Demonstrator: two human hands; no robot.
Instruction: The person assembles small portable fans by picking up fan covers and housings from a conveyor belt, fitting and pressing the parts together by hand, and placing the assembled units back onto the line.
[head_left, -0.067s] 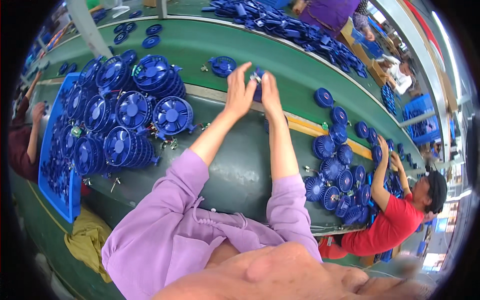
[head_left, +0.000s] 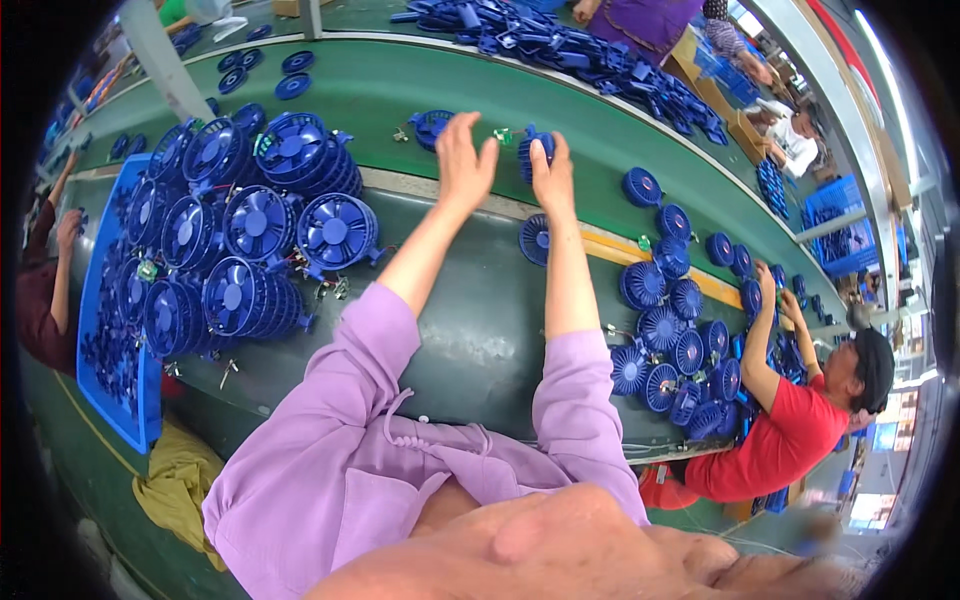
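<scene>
My right hand (head_left: 553,178) grips a blue round fan housing (head_left: 527,158) with a slotted grille, held on edge over the green conveyor belt. A small green circuit board (head_left: 503,135) hangs by thin wires beside that housing, between my hands. My left hand (head_left: 466,168) is open, with thumb and fingers apart and nothing visible in it. Just beyond its fingers, another blue fan housing (head_left: 429,126) lies on the belt; whether they touch I cannot tell. Below my right wrist, a blue slotted cover (head_left: 535,238) lies by the belt's near edge.
Stacked blue fans (head_left: 235,230) stand to my left beside a blue bin (head_left: 120,410) of small parts. Several round grilles (head_left: 660,333) cover the dark worktable (head_left: 450,330) at right. A co-worker in red (head_left: 770,450) works there. Blue parts (head_left: 590,70) pile beyond the belt.
My hands have moved apart. The left has let go of the fan housing and shifted left, while the right keeps hold of it. The circuit board now shows between them.
</scene>
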